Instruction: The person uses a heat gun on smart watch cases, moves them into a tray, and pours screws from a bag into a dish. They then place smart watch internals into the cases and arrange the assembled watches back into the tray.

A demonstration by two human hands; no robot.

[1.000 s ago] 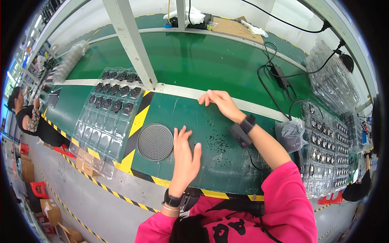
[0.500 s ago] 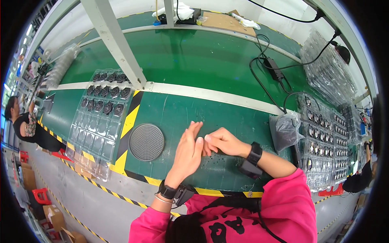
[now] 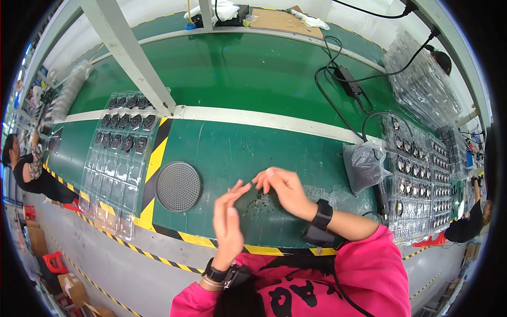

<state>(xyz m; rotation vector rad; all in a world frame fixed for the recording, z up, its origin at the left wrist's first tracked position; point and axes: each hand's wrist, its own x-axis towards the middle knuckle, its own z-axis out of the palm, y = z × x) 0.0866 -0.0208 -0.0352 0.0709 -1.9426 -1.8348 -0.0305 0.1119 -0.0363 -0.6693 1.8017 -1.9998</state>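
Observation:
Small black bits (image 3: 260,205) lie scattered on the green work mat (image 3: 222,150) between my hands. Fingers stretched and slightly parted, my left hand (image 3: 228,224) is raised over the bench edge, its fingertips close to those of the other hand. My right hand (image 3: 282,191) hovers above the bits with its fingers bent and loosely spread. I make out nothing held in either hand. To the left of them lies a round grey dish (image 3: 178,186) with a gridded surface.
A clear tray (image 3: 113,169) on the left holds several black watch-like parts in its far rows. On the right are a grey plastic bag (image 3: 364,166), a black power screwdriver-like tool (image 3: 381,202), and clear trays (image 3: 414,182) of round parts. A metal post (image 3: 129,58) stands far left.
My hands have moved apart from each other, the right one lifting off the left. More of the black bits now shows between them. The whole view has shifted slightly.

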